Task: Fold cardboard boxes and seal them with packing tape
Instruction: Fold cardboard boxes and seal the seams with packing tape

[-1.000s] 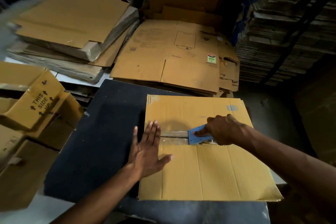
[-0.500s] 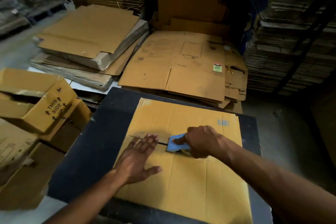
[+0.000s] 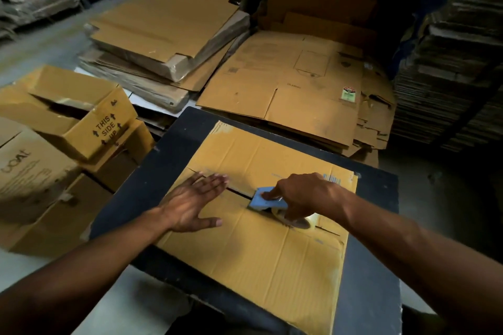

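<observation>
A yellow-brown cardboard box [image 3: 272, 258] lies with its closed flaps up on a black table [image 3: 152, 171]. A dark seam runs across its middle between the two flaps. My left hand [image 3: 193, 200] lies flat, fingers straight, pressing the flaps at the seam's left end. My right hand [image 3: 302, 196] grips a blue tape dispenser [image 3: 265, 202] with a roll of clear packing tape [image 3: 296, 220], held down on the seam to the right of my left hand. The index finger presses on the blue head.
Folded boxes [image 3: 89, 119], one marked THIS SIDE UP, are piled left of the table. Flat cardboard sheets [image 3: 288, 95] and a wrapped bundle [image 3: 168, 32] lie beyond the table. Tall stacks of flattened cartons [image 3: 449, 62] stand at the right.
The view shifted and the box now sits skewed. The dispenser and my right hand have moved right along the seam, away from my left hand. My left hand stays flat on the flaps.
</observation>
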`<state>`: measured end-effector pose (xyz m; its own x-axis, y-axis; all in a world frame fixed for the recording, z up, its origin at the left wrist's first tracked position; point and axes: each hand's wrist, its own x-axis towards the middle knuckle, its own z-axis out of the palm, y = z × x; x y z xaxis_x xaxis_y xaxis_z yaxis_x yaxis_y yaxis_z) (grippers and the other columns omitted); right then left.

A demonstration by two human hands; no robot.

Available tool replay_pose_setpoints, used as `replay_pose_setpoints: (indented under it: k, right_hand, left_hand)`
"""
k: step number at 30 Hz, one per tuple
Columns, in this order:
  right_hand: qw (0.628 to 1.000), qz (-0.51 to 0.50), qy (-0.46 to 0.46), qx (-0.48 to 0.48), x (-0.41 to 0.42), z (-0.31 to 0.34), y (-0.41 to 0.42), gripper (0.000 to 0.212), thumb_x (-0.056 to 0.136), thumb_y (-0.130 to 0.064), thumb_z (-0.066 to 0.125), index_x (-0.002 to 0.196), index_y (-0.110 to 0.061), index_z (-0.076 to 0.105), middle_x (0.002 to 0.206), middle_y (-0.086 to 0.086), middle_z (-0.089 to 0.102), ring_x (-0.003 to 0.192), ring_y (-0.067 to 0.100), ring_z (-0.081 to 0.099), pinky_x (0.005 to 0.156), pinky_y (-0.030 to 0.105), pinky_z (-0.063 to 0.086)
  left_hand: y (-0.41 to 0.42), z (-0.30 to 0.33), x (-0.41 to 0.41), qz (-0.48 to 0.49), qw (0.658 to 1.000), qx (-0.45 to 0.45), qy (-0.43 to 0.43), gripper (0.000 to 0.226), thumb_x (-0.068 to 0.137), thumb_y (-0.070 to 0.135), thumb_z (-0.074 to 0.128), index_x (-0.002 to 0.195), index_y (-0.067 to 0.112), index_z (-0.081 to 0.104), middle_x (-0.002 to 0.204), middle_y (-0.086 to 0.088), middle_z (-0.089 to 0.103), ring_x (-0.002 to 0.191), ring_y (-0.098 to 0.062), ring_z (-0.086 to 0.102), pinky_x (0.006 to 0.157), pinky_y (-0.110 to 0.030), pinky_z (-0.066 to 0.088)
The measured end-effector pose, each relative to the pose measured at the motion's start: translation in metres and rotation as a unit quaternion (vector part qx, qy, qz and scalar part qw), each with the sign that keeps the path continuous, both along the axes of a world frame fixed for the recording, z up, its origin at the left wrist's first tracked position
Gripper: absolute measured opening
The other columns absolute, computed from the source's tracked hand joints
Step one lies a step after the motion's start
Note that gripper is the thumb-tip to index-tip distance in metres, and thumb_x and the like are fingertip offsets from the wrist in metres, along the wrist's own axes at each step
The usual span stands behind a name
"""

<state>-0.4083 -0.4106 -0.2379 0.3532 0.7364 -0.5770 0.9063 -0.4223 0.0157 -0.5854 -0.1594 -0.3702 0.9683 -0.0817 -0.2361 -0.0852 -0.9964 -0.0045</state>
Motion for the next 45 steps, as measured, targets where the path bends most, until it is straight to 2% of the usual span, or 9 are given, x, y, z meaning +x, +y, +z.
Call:
replay_pose_setpoints:
  k: [10,13,20,28,31,35,39,42,45]
  right_hand:
    - [0.999,-0.050,-0.014,-0.013,0.016,-0.012,-0.095,0.070,0.093,-0.049,0.063,0.153,-0.057,0.028,0.124,-0.006,0.061,0.105,0.019,0.063,0.080,0.036,0.055]
    - [0.998,-0.036,-0.041,0.004,0.008,-0.017,-0.091,0.061,0.097,-0.052,0.056,0.153,-0.053,0.033,0.128,-0.002,0.061,0.110,0.024,0.064,0.074,0.033,0.045]
    - [0.998,-0.029,-0.054,-0.013,0.004,-0.005,-0.080,0.057,0.095,-0.037,0.058,0.151,-0.046,0.045,0.123,0.002,0.066,0.107,0.027,0.066,0.075,0.032,0.044]
    - [0.998,-0.027,-0.056,-0.004,0.004,-0.011,-0.078,0.054,0.095,-0.042,0.057,0.147,-0.048,0.047,0.117,-0.001,0.067,0.102,0.025,0.067,0.074,0.033,0.048]
    - [0.998,-0.024,-0.055,0.001,0.005,-0.014,-0.081,0.056,0.094,-0.042,0.057,0.147,-0.053,0.044,0.119,-0.002,0.067,0.103,0.024,0.067,0.076,0.032,0.049]
    - [0.998,-0.027,-0.056,0.010,0.007,-0.018,-0.083,0.056,0.093,-0.042,0.057,0.147,-0.053,0.045,0.119,-0.002,0.067,0.102,0.024,0.067,0.074,0.033,0.048]
    - [0.998,-0.025,-0.055,0.010,0.006,-0.015,-0.082,0.057,0.092,-0.042,0.058,0.147,-0.052,0.046,0.121,-0.003,0.067,0.102,0.024,0.066,0.073,0.032,0.047]
    - [0.998,-0.025,-0.055,0.002,0.004,-0.014,-0.082,0.057,0.093,-0.041,0.058,0.148,-0.050,0.046,0.123,-0.003,0.066,0.104,0.023,0.066,0.075,0.032,0.047]
    - [0.998,-0.020,-0.055,-0.022,0.003,-0.009,-0.079,0.060,0.096,-0.037,0.060,0.152,-0.047,0.042,0.123,-0.001,0.065,0.107,0.024,0.063,0.076,0.033,0.044]
  left_hand:
    - [-0.001,-0.002,0.003,-0.001,1.000,0.013,-0.002,0.103,0.090,0.090,0.014,0.163,0.022,-0.013,0.169,0.005,-0.021,0.157,-0.013,-0.018,0.128,-0.043,-0.007]
    - [-0.009,-0.002,0.003,0.022,1.000,0.010,0.000,0.105,0.089,0.091,0.013,0.163,0.020,-0.012,0.170,0.003,-0.023,0.158,-0.016,-0.018,0.128,-0.050,-0.002]
    - [-0.098,0.009,0.019,0.105,0.992,-0.054,0.036,0.130,0.077,0.102,0.014,0.157,0.008,-0.025,0.162,-0.008,-0.039,0.152,-0.022,-0.034,0.124,-0.055,-0.018]
    - [-0.162,0.004,0.034,-0.027,0.995,-0.067,0.072,0.115,0.085,0.095,0.013,0.162,0.015,-0.016,0.167,0.001,-0.027,0.156,-0.017,-0.023,0.124,-0.055,-0.016]
    - [-0.105,-0.002,0.010,0.081,0.996,-0.036,-0.014,0.108,0.089,0.091,0.014,0.165,0.016,-0.003,0.169,0.000,-0.016,0.160,-0.022,-0.006,0.128,-0.055,0.001]
    - [-0.027,0.004,-0.013,0.284,0.957,0.037,0.034,0.117,0.076,0.096,-0.011,0.159,0.015,-0.025,0.166,-0.007,-0.031,0.155,-0.026,-0.023,0.124,-0.061,-0.009]
    - [-0.065,0.006,0.009,0.311,0.950,0.019,0.035,0.129,0.072,0.102,-0.005,0.157,0.006,-0.022,0.163,-0.019,-0.030,0.153,-0.033,-0.026,0.120,-0.067,-0.015]
    - [-0.117,0.006,0.026,0.256,0.966,-0.030,0.017,0.133,0.070,0.104,0.003,0.156,0.007,-0.023,0.162,-0.018,-0.033,0.153,-0.032,-0.030,0.117,-0.064,-0.024]
    - [-0.155,0.003,0.035,0.040,0.997,-0.054,0.043,0.119,0.080,0.098,0.009,0.161,0.016,-0.022,0.166,-0.006,-0.030,0.155,-0.024,-0.026,0.122,-0.060,-0.018]
